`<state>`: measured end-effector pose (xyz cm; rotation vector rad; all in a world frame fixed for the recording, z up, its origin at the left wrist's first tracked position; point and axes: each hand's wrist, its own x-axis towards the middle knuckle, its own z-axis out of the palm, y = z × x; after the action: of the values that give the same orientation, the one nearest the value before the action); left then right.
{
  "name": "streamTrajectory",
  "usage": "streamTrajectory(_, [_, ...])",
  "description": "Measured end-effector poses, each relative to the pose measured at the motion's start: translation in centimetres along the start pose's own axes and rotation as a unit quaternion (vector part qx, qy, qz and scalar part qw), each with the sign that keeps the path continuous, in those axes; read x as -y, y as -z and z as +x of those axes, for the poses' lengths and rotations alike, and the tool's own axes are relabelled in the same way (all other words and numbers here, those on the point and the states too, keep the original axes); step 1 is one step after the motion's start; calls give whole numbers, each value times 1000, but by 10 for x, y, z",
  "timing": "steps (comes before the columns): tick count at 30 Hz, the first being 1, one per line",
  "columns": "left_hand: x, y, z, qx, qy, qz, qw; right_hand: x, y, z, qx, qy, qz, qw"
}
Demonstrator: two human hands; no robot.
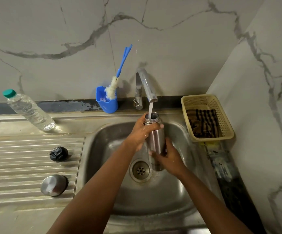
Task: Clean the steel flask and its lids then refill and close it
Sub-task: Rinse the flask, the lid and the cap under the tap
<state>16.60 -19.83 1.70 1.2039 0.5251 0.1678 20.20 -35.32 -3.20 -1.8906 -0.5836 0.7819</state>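
Note:
The steel flask [155, 137] stands upright over the sink basin [106, 142], its open mouth under the running tap [147, 85]. Water streams into the mouth and spills down its side. My left hand [142, 132] grips the flask near its neck. My right hand [169, 159] wraps around its lower part. On the ribbed drainboard [19, 166] to the left lie a black inner lid [58, 154] and a steel outer lid [53, 185].
A plastic water bottle [29, 110] with a green cap stands at the back left. A blue holder [107, 100] with a bottle brush [115, 81] stands by the tap. A beige basket [224, 122] holding a striped cloth stands right of the sink. Marble walls close the back and right.

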Motion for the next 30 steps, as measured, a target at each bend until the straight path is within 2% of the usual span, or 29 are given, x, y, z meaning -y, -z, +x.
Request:
streamTrajectory(4, [-13, 3, -1, -24, -70, 36, 997, 22, -2, 32, -15, 23, -8, 1000])
streamTrajectory(8, [-9, 1, -4, -78, -152, 166, 971, 24, -20, 41, -76, 52, -15, 996])
streamTrajectory(10, [-4, 0, -7, -76, -168, 214, 959, 22, -31, 40, -107, 52, -2, 993])
streamTrajectory(13, [-11, 9, -6, -9, -151, 230, 961, 18, -30, 40, -69, 45, 69, 994])
streamTrajectory(16, [-24, 31, -4, 119, -99, 180, 972, 14, -12, 48, 32, -3, 65, 997])
streamTrajectory(17, [-25, 37, -2, 133, -84, 154, 975, 16, -8, 52, 49, -15, 52, 997])
streamTrajectory(18, [-25, 38, 0, 122, -72, 131, 981, 18, -9, 54, 43, -22, 40, 998])
streamTrajectory(20, [-22, 29, 1, 40, -72, 107, 991, 26, -19, 56, -32, -29, 24, 999])
streamTrajectory(22, [-18, 14, 3, -50, -102, 121, 986, 31, -35, 54, -119, -17, 46, 992])
streamTrajectory(23, [-17, 8, 4, -80, -122, 143, 979, 31, -40, 53, -132, -5, 71, 989])
streamTrajectory(26, [-19, 10, 5, -123, -141, 138, 973, 31, -38, 49, -69, -3, 59, 996])
streamTrajectory(28, [-19, 26, 4, -155, -104, 31, 982, 30, -24, 48, -26, -7, -3, 1000])
streamTrajectory(30, [-12, 44, 1, -203, -74, -117, 969, 29, -8, 46, -8, 2, -79, 997])
